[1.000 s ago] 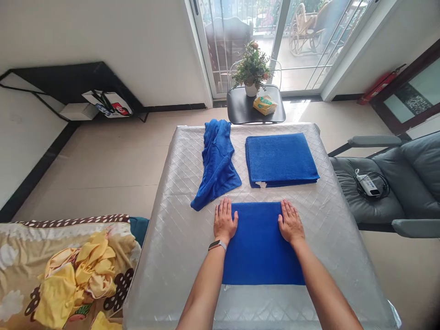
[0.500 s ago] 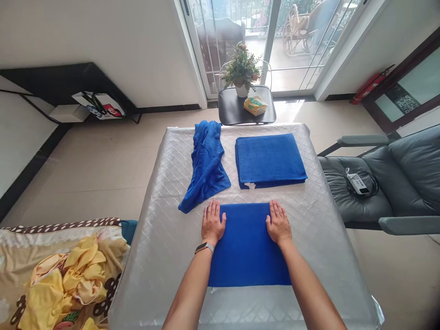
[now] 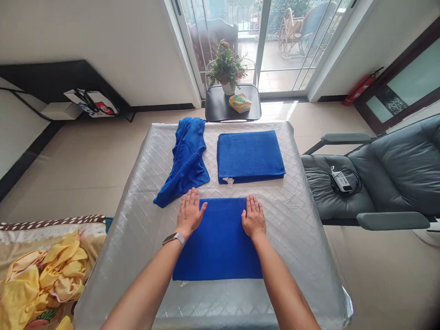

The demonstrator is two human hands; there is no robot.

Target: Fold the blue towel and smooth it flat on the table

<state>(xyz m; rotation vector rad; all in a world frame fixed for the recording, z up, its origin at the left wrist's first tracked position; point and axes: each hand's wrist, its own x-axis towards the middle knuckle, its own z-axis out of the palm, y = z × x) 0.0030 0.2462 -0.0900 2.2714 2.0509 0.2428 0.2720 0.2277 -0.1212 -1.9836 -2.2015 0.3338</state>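
A blue towel [image 3: 220, 243] lies flat in a neat rectangle before me, a small white tag at its near left edge. My left hand [image 3: 189, 212] is at its far left corner, palm down, fingers stretched out and thumb apart. Flat on the far right corner rests my right hand [image 3: 253, 216], fingers extended. Neither hand grips anything. Beyond the hands, a stack of folded blue towels [image 3: 250, 155] with white tags sits to the right. A crumpled blue towel [image 3: 188, 158] lies to the left, its lower end close to my left hand.
The table [image 3: 288, 266] wears a silvery quilted cover. Behind it stands a black chair [image 3: 215, 109] with a flower pot [image 3: 228, 86] and a tissue pack [image 3: 240, 103]. A grey armchair [image 3: 330, 201] is on the right, yellow cloth [image 3: 62, 270] on a bed at left.
The view has shifted, so everything appears further left. My left hand has moved slightly outward at the towel's corner, its fingers lifted a little. My right hand stays at its corner.
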